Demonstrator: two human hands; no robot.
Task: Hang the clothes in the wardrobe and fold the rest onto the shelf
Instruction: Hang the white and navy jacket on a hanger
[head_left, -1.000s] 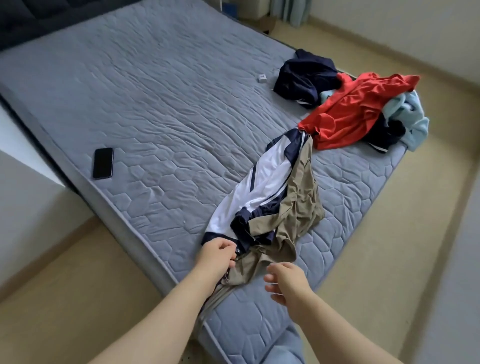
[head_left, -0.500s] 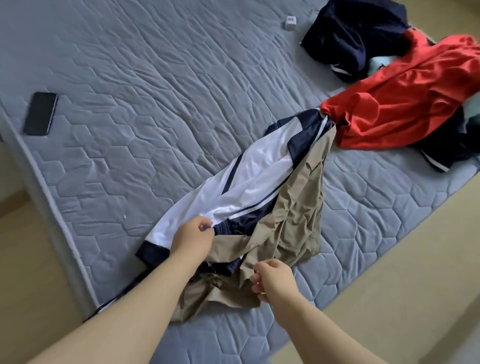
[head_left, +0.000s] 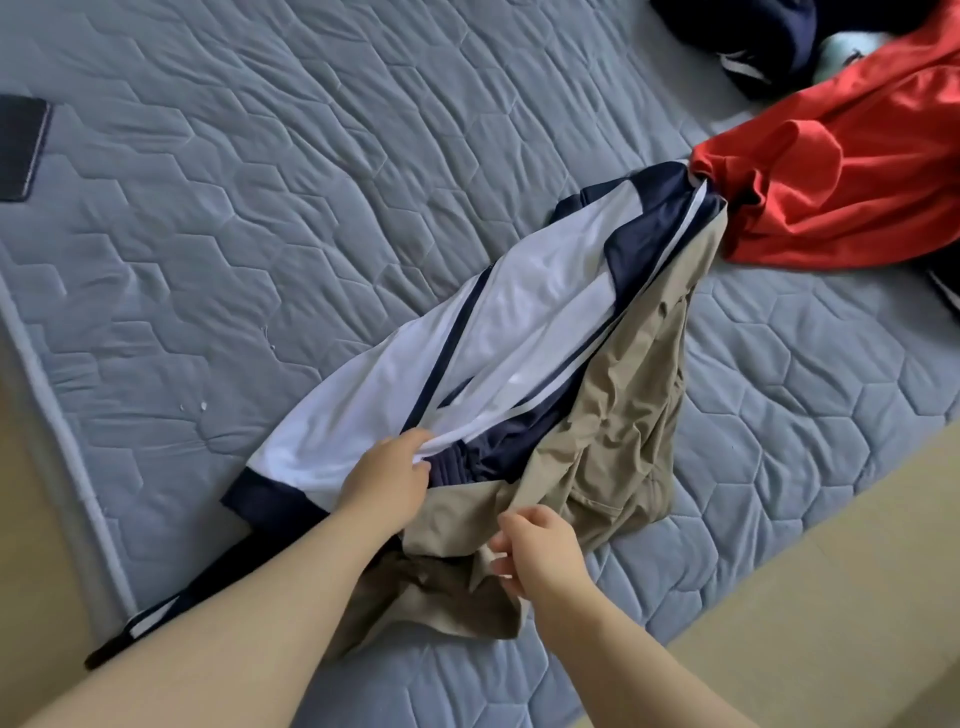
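While a phone (head_left: 21, 148) lies on the bed (head_left: 260, 156) far to the left of the fingers, the left hand (head_left: 384, 483) pinches the white and navy jacket (head_left: 467, 353), its fingers (head_left: 410, 441) curled into the cloth. Just to the right, the right hand (head_left: 540, 556) grips the khaki trousers (head_left: 613, 415), which lie against the jacket. Further up and right, a red shirt (head_left: 841, 171) touches the jacket's far end, with a dark garment (head_left: 748, 36) beyond it.

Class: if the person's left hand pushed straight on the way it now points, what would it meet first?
The white and navy garment that the left hand is pinching; its length runs along that line, the khaki garment beside it. Beyond, probably the red garment; depth is unclear.
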